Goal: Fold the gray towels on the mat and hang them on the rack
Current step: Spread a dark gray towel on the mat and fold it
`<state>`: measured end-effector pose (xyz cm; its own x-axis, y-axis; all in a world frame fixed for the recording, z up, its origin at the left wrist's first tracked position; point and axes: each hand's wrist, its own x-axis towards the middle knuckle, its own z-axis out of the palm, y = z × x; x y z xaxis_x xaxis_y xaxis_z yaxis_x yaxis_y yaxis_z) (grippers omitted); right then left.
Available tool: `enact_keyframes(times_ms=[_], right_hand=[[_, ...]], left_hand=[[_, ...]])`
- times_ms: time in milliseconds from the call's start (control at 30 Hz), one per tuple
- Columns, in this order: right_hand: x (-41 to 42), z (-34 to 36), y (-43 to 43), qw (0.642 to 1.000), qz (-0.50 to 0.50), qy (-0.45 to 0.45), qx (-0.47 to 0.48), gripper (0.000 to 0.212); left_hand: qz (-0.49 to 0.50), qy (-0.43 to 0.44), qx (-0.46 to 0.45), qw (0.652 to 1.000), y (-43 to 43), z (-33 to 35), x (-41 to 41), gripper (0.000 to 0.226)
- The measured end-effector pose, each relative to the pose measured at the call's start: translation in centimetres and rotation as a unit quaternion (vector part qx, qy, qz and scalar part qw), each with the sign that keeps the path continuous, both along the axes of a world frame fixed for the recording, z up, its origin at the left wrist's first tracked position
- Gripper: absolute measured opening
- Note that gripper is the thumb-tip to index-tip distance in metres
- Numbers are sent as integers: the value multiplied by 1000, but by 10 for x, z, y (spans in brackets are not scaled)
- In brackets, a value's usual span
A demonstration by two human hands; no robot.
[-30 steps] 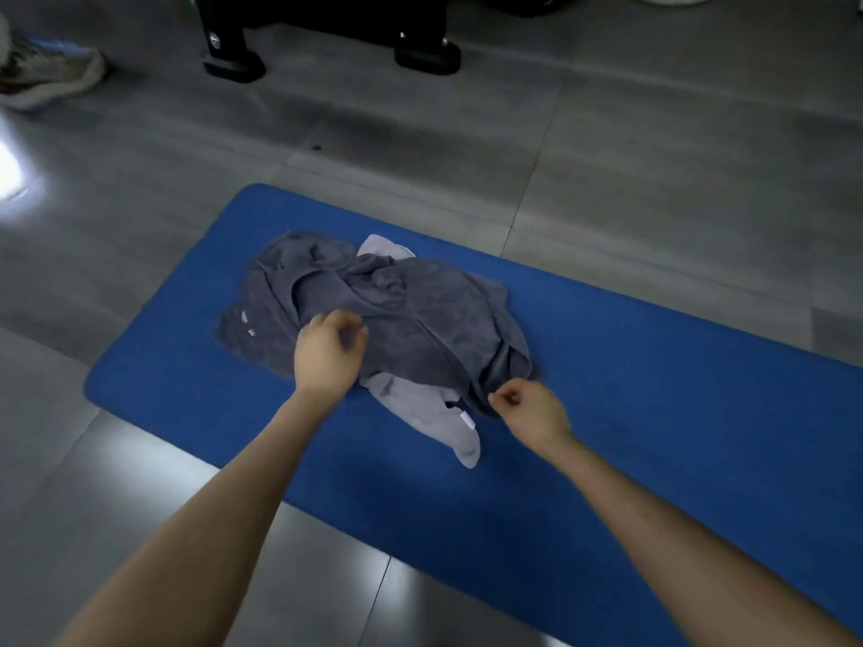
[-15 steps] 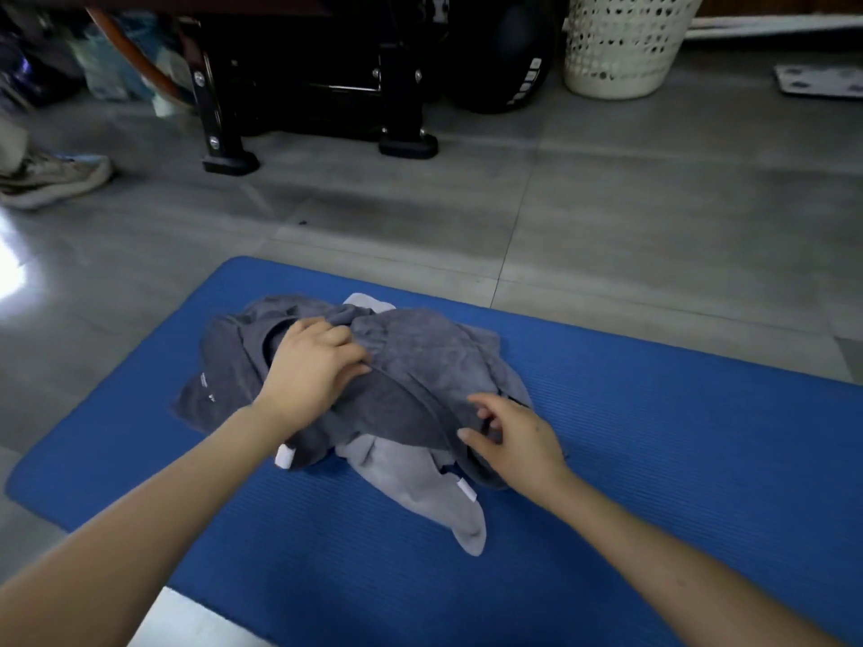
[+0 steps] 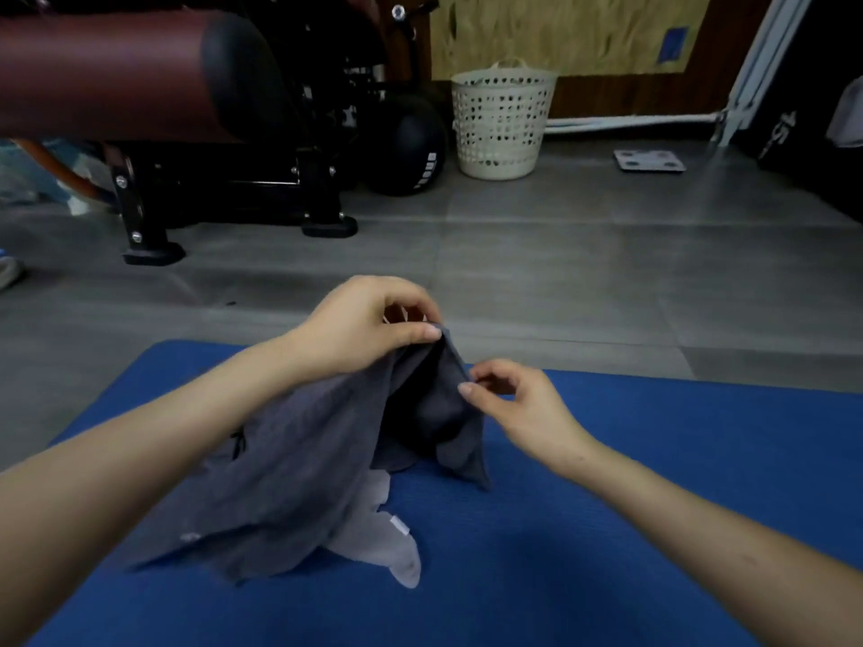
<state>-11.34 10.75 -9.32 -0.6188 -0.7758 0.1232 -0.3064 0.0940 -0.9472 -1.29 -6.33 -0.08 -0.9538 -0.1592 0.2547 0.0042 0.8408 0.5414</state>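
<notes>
mat [image 3: 607, 530]: blue, ribbed, spread on the tiled floor nearest the viewer; it gives a soft working surface, and both towels lie on or hang over its left half
light gray towel [image 3: 378, 541]: lies flat on the mat beneath the darker one, only its near corner with a white tag showing; it looks left down so the towels can be handled one at a time
dark gray towel [image 3: 299, 459]: partly lifted, peaked at the top and draping down to the mat, its lower edge resting on the light towel; a small tag shows near the bottom left; raised this way, i judge, so that it hangs open and an edge can be found
left hand [image 3: 369, 326]: highest point of the scene; the grip is closed, thumb against fingers pinching the top of the dark towel, carrying the cloth's weight
right hand [image 3: 518, 403]: just right of and lower than the left; thumb and forefinger closed on the towel's right edge, other fingers loosely curled; probably feeling along the hem for a corner
step: sorting out the first towel; folding not yet begun
floor [image 3: 560, 273]: gray tiles beyond the mat
far: a black bench frame [image 3: 224, 189] with a maroon pad, a dark ball [image 3: 411, 151], a white perforated laundry basket [image 3: 502, 123], a flat scale [image 3: 649, 160]; the rack i cannot pick out with certainty
</notes>
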Motion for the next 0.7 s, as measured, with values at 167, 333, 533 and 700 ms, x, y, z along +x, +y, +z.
enact_keyframes(times_ms=[167,333,533,700], right_hand=[[-71,47,88,994,-76,8,-80,18],[-145,97,196,977,-160,126,-70,9],[-195,139,318,937,-216,271,-30,3],[-206,78,404,956,-154,222,118,6]], left_hand=[[7,0,-16,1000,65,28,-62,3],[-10,18,24,999,167,53,-144,3],[-23,33,126,991,276,71,-224,4],[-62,-92,110,988,341,-1,-254,5]])
